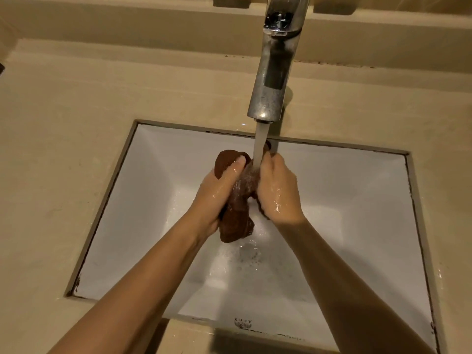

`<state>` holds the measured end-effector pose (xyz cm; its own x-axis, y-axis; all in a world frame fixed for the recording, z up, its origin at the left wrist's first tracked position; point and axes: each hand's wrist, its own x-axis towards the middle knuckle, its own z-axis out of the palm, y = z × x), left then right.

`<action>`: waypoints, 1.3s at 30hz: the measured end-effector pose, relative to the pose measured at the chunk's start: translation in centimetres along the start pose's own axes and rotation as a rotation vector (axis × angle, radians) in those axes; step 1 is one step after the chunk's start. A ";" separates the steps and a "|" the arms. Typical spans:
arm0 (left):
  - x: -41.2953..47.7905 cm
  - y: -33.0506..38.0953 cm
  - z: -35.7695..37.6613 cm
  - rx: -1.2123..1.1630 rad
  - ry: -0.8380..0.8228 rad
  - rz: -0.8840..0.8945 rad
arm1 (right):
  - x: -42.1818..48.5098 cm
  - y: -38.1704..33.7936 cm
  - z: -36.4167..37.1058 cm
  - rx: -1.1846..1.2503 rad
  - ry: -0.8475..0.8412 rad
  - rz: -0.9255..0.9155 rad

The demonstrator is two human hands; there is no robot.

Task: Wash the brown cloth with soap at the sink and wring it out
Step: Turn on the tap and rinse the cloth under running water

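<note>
The brown cloth (236, 221) is bunched and wet, held over the middle of the white sink (357, 200). My left hand (217, 192) grips its left side, thumb on top of a fold. My right hand (277, 190) is closed on its right side. Both hands are wet. A stream of water (260, 146) falls from the chrome tap (274, 72) onto the cloth between my hands. The cloth's lower end hangs down toward the basin. No soap bar or bottle is in view.
Foamy water pools at the sink bottom (245, 256) under the cloth. A beige counter (63, 149) surrounds the basin on all sides, with a raised ledge (153, 26) behind the tap.
</note>
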<state>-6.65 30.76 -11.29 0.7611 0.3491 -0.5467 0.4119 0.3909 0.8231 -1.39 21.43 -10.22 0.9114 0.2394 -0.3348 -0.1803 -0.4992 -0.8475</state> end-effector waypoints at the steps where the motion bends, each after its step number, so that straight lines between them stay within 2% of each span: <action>1: 0.1 0.2 0.1 0.032 0.012 0.015 | -0.5 -0.1 0.0 -0.001 -0.077 0.020; 3: 0.2 0.3 0.5 0.035 0.071 0.011 | -1.3 -0.5 0.3 -0.016 -0.158 0.021; 6: -0.1 0.4 1.9 0.069 0.124 0.045 | -1.1 -1.0 0.5 0.028 0.014 -0.032; 8: -0.4 0.5 2.5 0.075 0.126 0.072 | -0.2 -0.9 0.2 -0.064 0.136 -0.087; 10: -0.8 0.3 2.6 0.122 0.107 0.069 | 1.1 -0.5 -0.4 -0.152 0.113 -0.044; 13: -1.4 -0.2 2.2 0.206 0.034 -0.017 | 2.6 0.7 -1.7 -0.068 -0.081 -0.002; 18: -1.3 -0.3 0.3 0.207 -0.217 -0.067 | 2.0 1.9 -4.6 0.152 -0.515 -0.003; 20: -1.1 0.0 0.0 0.070 -0.234 -0.079 | 1.5 1.8 -5.4 0.165 -0.650 -0.048; 21: -1.0 0.1 0.0 0.004 -0.183 -0.084 | 1.0 1.6 -5.5 0.141 -0.683 -0.065; 23: -0.7 0.4 0.7 -0.025 -0.033 -0.072 | -0.5 1.0 -4.6 0.093 -0.643 -0.094; 25: -0.9 0.3 1.9 -0.035 0.077 -0.032 | -1.5 0.4 -2.8 0.050 -0.409 -0.131; 27: -1.2 0.0 3.1 -0.081 0.115 -0.031 | -1.2 0.3 -1.1 -0.020 -0.130 -0.138; 30: -1.1 -0.2 3.5 0.060 0.142 0.020 | -0.2 0.4 0.1 -0.067 0.065 -0.123; 33: -1.3 0.1 2.9 0.171 0.194 0.048 | -0.8 0.4 0.1 -0.094 0.089 -0.108; 36: -0.7 1.0 2.0 0.138 0.223 0.029 | -2.6 0.0 -0.2 -0.208 -0.011 -0.192; 39: 0.2 1.5 1.9 0.008 0.302 -0.029 | -4.1 -0.8 0.3 -0.266 -0.093 -0.247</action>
<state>-4.94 29.76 -9.89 0.5660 0.5758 -0.5900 0.4364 0.3980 0.8070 -5.13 21.10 -8.30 0.8758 0.4481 -0.1794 0.1548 -0.6128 -0.7750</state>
